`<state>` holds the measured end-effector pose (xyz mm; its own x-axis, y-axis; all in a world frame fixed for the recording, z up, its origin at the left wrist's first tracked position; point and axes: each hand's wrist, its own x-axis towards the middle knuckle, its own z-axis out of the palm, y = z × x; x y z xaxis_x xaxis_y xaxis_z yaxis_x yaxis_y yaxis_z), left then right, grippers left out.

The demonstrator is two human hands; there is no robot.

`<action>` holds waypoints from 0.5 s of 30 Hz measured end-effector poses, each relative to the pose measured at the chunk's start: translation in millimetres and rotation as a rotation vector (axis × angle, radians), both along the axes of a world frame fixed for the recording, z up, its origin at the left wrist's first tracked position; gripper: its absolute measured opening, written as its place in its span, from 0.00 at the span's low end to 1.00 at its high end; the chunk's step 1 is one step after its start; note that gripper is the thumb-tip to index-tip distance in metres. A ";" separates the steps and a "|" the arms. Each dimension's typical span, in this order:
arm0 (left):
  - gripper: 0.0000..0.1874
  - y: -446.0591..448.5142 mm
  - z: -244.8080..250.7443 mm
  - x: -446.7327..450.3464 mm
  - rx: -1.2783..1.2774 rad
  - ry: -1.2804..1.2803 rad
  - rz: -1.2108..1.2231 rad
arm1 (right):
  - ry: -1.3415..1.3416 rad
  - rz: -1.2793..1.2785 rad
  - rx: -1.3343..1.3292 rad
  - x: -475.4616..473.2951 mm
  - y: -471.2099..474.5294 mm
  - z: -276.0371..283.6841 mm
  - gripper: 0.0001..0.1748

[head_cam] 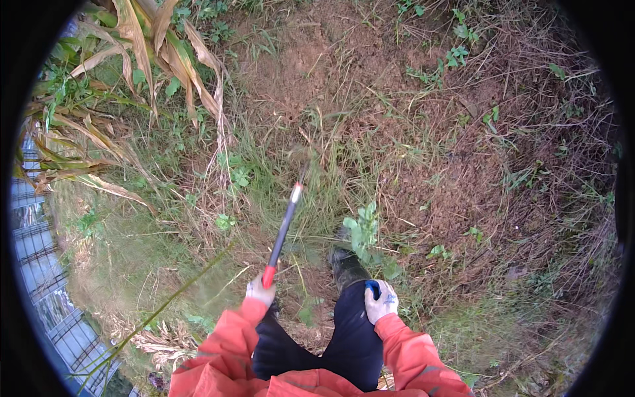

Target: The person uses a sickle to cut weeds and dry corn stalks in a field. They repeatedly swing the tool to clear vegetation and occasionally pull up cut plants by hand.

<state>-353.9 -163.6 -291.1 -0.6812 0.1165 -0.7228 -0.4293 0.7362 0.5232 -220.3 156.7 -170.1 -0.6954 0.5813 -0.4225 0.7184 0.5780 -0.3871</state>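
My left hand (259,290), in a white work glove, is closed around the red lower grip of a long-handled tool (284,226). Its dark shaft points up and away, with a white and red band near the far end. The tool's head is blurred among grass and cannot be made out. My right hand (382,300), in a white and blue glove, rests on my right knee. Whether it holds anything cannot be told. A leafy green weed (364,231) stands just beyond that knee, beside my dark boot (347,263).
Drying corn plants (144,54) lean in at the upper left. A wire fence (42,248) runs along the left edge. Reddish bare soil (317,54) lies ahead, and dry brush (550,124) covers the right side. A thin green stalk (168,300) crosses the lower left.
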 end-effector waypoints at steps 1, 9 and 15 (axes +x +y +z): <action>0.17 27.3 -7.8 -38.2 -0.055 0.095 -0.074 | -0.013 -0.003 -0.010 1.3 -1.1 1.3 0.15; 0.18 70.3 -83.4 -176.7 -0.329 0.249 -0.145 | -0.031 -0.006 -0.021 10.1 0.7 1.5 0.16; 0.26 -147.4 -25.6 18.4 -0.734 -0.291 -0.225 | 0.052 -0.084 -0.048 4.2 12.0 -1.0 0.16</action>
<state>-335.6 -311.0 -316.7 -0.4711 -0.3436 -0.8124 -0.2743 0.9324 -0.2352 -216.1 168.7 -171.1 -0.6670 0.6183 -0.4157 0.7415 0.4965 -0.4512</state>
